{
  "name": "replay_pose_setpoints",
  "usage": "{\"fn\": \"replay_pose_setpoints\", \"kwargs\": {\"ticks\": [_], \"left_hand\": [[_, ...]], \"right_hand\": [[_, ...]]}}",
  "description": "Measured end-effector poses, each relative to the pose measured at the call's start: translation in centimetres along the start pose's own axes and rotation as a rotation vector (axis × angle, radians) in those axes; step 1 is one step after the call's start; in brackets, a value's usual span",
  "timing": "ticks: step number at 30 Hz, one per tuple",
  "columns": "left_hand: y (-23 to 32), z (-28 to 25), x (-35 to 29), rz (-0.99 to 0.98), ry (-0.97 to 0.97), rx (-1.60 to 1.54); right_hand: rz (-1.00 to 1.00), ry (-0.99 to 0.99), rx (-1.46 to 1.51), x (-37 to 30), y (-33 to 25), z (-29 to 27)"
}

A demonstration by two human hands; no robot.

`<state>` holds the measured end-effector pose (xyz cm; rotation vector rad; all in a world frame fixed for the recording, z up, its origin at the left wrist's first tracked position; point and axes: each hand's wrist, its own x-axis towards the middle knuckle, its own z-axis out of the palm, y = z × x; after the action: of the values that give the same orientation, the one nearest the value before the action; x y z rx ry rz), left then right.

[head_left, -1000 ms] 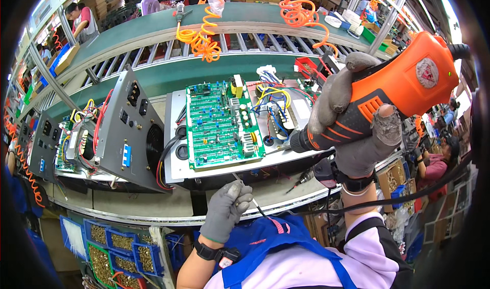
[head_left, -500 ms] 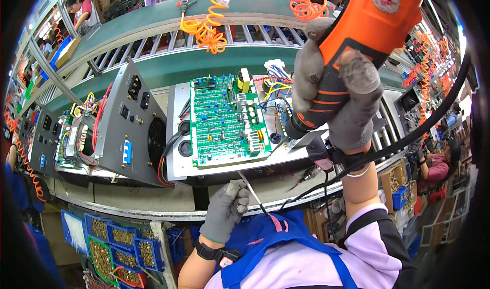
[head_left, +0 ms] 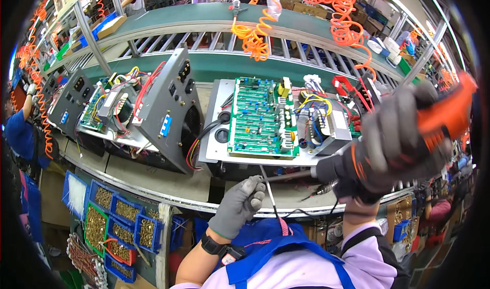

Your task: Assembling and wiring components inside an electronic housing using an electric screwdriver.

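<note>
My right hand [head_left: 390, 136], in a grey glove, grips an orange-and-black power screwdriver [head_left: 449, 116], blurred by motion. It is tipped sideways, and its long bit [head_left: 293, 175] points left to the fingertips of my left hand [head_left: 239, 207]. That gloved hand is pinched closed at the bit's tip; whatever it holds is too small to make out. Beyond my hands, a green circuit board [head_left: 261, 118] lies on a metal chassis plate [head_left: 212, 148]. Wires and a transformer [head_left: 322, 128] sit right of the board. A thin white-and-black stick [head_left: 270, 189] rises from my blue apron, beside my left fingers.
Left of the board stands a dark metal panel [head_left: 164, 113] with a fan. Blue bins of small brass-coloured parts [head_left: 125, 211] hang below the bench at left. Orange coiled hoses [head_left: 252, 39] dangle over the roller conveyor [head_left: 204, 40]. Another person [head_left: 23, 130] is at far left.
The screwdriver has come down from the wiring right of the board and swung to point left, its bit now meeting my left fingertips. The view has turned, shifting the bench scene rightward.
</note>
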<state>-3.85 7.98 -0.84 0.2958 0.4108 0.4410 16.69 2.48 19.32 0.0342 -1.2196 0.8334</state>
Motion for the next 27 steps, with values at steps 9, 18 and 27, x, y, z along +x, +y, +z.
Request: {"fn": "replay_pose_setpoints", "kwargs": {"ticks": [9, 18, 27], "left_hand": [[1.1, 0.6, -0.7, -0.024, 0.032, -0.073], [4.3, -0.9, 0.2, -0.003, -0.045, -0.172], [8.9, -1.8, 1.5, 0.035, -0.050, -0.070]], "right_hand": [[-0.089, 0.002, -0.207, -2.7, 1.5, 1.5], [-0.166, 0.123, -0.319, -1.9, 4.2, 1.5], [-0.215, 0.089, -0.339, 0.6, 8.1, 0.8]]}}
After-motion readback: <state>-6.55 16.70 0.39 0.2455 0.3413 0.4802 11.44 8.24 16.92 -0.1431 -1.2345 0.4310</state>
